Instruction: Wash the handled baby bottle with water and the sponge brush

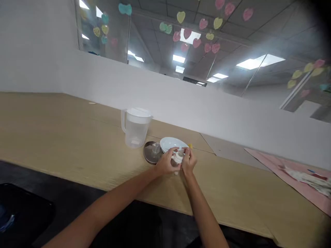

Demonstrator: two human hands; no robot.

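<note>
Above the wooden table, my two hands meet around a white baby bottle collar with a clear teat standing up from it. My left hand grips the collar from the left, thumb underneath and fingers over the far side. From the right, my right hand is closed with its fingertips pinching at the teat and collar edge. Just behind the hands lies a white oval dish. A round metal tray bearing a clear cup-like cap sits to the left.
A translucent lidded pitcher stands behind the tray. Beside the dish is a small yellow item. A pink mat with a whitish cloth lies far right. Behind the table rises a white wall with windows above.
</note>
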